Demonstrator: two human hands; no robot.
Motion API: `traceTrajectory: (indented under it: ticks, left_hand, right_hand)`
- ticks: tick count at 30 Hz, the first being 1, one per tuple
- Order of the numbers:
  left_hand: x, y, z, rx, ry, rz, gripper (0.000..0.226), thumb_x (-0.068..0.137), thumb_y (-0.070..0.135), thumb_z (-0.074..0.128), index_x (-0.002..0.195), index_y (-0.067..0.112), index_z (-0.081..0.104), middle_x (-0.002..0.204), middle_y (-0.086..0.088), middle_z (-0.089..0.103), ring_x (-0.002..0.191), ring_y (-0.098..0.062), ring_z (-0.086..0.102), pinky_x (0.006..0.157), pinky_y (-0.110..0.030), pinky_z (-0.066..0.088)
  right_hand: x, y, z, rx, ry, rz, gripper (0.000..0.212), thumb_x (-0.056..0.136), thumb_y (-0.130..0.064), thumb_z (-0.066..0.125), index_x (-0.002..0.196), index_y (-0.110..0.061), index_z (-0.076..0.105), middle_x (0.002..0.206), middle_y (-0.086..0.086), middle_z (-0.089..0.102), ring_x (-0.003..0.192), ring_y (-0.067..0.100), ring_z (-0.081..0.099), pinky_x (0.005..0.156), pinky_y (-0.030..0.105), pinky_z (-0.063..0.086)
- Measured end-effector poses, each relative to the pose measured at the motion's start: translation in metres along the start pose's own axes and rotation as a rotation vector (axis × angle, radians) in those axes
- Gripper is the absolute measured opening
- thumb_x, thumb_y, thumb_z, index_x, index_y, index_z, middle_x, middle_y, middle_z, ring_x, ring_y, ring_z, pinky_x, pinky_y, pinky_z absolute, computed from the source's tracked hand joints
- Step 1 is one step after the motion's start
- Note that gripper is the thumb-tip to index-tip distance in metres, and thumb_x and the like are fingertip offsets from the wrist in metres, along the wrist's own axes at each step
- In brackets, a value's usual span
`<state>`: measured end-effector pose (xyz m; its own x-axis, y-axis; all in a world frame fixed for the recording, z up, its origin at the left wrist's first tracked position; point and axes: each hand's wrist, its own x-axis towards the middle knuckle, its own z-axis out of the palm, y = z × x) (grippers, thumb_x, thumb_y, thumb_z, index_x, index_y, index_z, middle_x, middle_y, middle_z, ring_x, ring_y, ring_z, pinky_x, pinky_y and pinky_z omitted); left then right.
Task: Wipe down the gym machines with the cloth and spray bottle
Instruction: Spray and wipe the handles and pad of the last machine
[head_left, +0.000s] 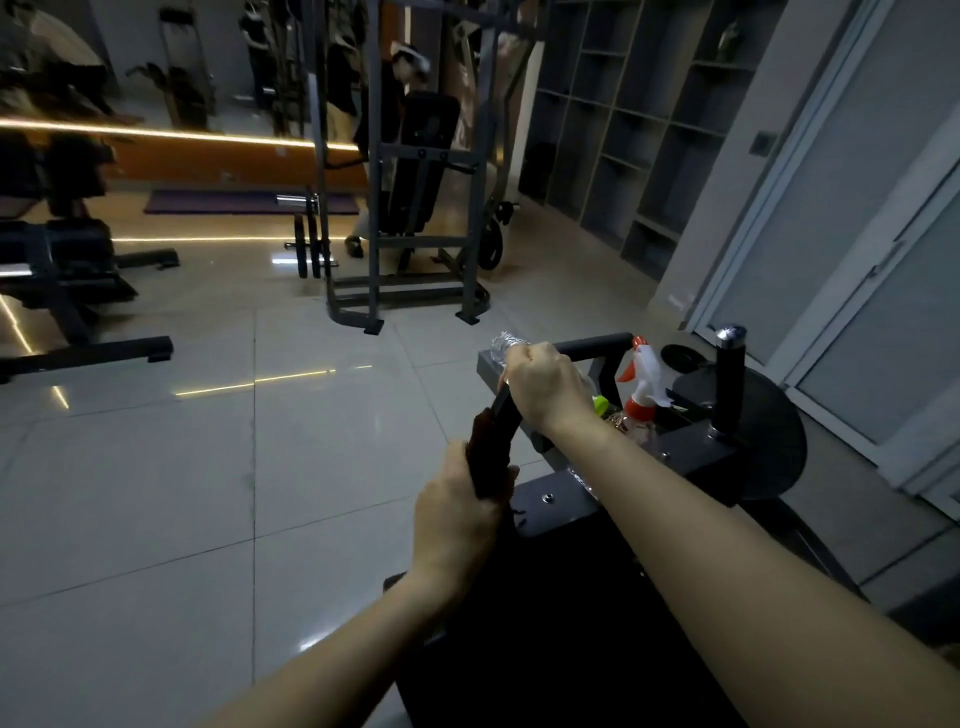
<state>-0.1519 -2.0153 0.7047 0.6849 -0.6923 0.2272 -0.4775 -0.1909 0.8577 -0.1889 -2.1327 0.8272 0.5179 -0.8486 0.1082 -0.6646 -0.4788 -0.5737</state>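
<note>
Head view: the left hand (457, 512) has its fingers curled round a dark cloth (485, 457) wrapped on the machine's black handle (592, 347). The fingers of the right hand (545, 387) curl round a clear bottle (506, 344). The spray bottle (643, 387) stands just right of them.

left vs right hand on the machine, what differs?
Left hand grips the dark cloth wrapped on the handle bar; right hand grips a clear bottle, no cloth. Left hand sits lower, nearer the camera; right hand is farther up the bar. Both are curled tight.
</note>
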Motion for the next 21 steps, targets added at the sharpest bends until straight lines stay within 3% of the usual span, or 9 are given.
traceTrajectory:
  ticks: [2,4,7,9,12,15,18,21]
  left_hand:
    - [-0.007,-0.004,-0.006,0.091,-0.061,0.065,0.035,0.090,0.047,0.069,0.110,0.026,0.049,0.091,-0.001,0.069,0.080,-0.029,0.064,0.064,-0.040,0.049]
    - [0.017,-0.008,-0.019,0.123,-0.243,-0.002,0.033,0.086,0.043,0.075,0.106,0.023,0.058,0.089,-0.001,0.070,0.080,-0.024,0.065,0.066,-0.034,0.048]
    - [0.063,0.000,-0.047,-0.192,-0.856,-0.256,0.029,0.084,0.027,0.080,0.103,0.008,0.066,0.083,-0.003,0.070,0.074,-0.017,0.069,0.066,-0.030,0.055]
    - [0.070,0.004,-0.054,-0.383,-1.034,-0.362,0.029,0.082,0.015,0.078,0.104,0.004,0.063,0.082,-0.005,0.071,0.071,-0.017,0.070,0.061,-0.026,0.055]
    - [0.057,0.002,-0.038,-0.481,-0.856,-0.344,0.033,0.068,0.014,0.082,0.094,0.008,0.063,0.082,-0.006,0.069,0.075,-0.016,0.068,0.066,-0.024,0.053]
    - [0.031,-0.002,-0.011,-0.364,-0.356,-0.279,0.018,0.078,0.018,0.083,0.084,0.022,0.067,0.077,0.005,0.068,0.074,-0.014,0.066,0.065,-0.023,0.051]
    - [-0.003,-0.001,0.005,-0.273,0.020,-0.135,0.022,0.085,0.030,0.075,0.105,0.030,0.064,0.084,0.011,0.069,0.079,-0.010,0.066,0.065,-0.027,0.050]
    - [-0.033,-0.010,0.009,-0.165,0.072,0.011,0.044,0.094,0.023,0.063,0.134,0.032,0.045,0.103,0.016,0.058,0.088,-0.008,0.061,0.065,-0.018,0.044]
  right_hand:
    - [-0.001,-0.001,-0.002,0.031,-0.013,-0.004,0.019,0.097,-0.003,0.035,0.100,-0.003,0.054,0.106,0.021,0.059,0.099,0.041,0.059,0.069,0.039,0.040]
    - [0.000,-0.001,-0.003,0.011,-0.018,-0.037,0.019,0.097,-0.003,0.034,0.094,-0.006,0.052,0.112,0.022,0.059,0.102,0.042,0.057,0.073,0.040,0.038]
    - [0.004,-0.001,-0.002,-0.033,-0.039,-0.039,0.018,0.098,-0.006,0.034,0.093,-0.004,0.051,0.114,0.021,0.059,0.106,0.043,0.056,0.075,0.040,0.038]
    - [0.001,-0.001,-0.002,-0.006,-0.022,-0.037,0.025,0.099,-0.008,0.033,0.100,-0.002,0.057,0.113,0.021,0.060,0.105,0.042,0.057,0.076,0.041,0.042]
    - [0.001,-0.001,0.000,0.051,-0.005,-0.030,0.023,0.100,-0.010,0.035,0.099,-0.004,0.056,0.109,0.021,0.061,0.102,0.041,0.059,0.073,0.042,0.045]
    - [0.003,-0.001,-0.001,0.069,-0.012,-0.009,0.037,0.100,-0.022,0.028,0.100,-0.006,0.061,0.109,0.019,0.063,0.104,0.039,0.059,0.086,0.048,0.049]
    - [0.004,-0.001,0.000,0.080,-0.014,0.008,0.035,0.100,-0.024,0.028,0.083,-0.013,0.057,0.096,0.012,0.060,0.095,0.034,0.056,0.076,0.039,0.037]
    - [0.004,0.000,-0.002,0.116,-0.010,0.025,0.036,0.098,-0.026,0.030,0.080,-0.011,0.058,0.089,0.010,0.058,0.090,0.032,0.054,0.074,0.036,0.032]
